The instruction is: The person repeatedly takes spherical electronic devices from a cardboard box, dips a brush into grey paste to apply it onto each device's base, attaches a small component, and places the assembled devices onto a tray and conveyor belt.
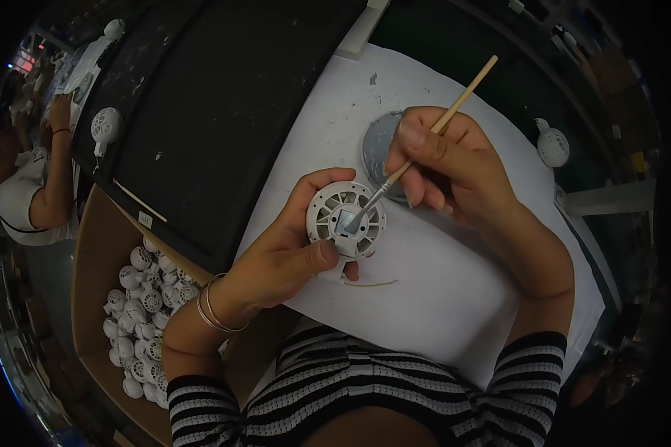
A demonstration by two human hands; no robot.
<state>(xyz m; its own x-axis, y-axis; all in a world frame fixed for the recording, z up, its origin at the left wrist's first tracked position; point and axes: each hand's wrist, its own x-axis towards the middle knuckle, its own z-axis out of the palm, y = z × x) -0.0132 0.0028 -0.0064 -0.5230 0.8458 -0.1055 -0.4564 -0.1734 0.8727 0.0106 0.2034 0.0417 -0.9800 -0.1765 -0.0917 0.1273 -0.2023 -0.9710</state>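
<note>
My left hand (294,246) is closed around the rim of a round white plastic housing (323,211) with a ring of slots and a square recess in its middle. A thin yellowish wire (373,284) trails out below the housing. In my right hand (455,160) is a paintbrush (466,91) with a wooden handle, gripped like a pen. Its grey bristle tip touches the square recess. Partly hidden behind my right hand lies a round dish (376,145) with a grey surface, which looks like paint or grease.
White paper (425,276) covers my work surface. To the left runs a black conveyor belt (224,97) carrying a white latticed ball part (106,127) and a thin stick (138,200). A cardboard box (97,298) holds several white ball parts (138,320). Another person (41,190) sits at far left.
</note>
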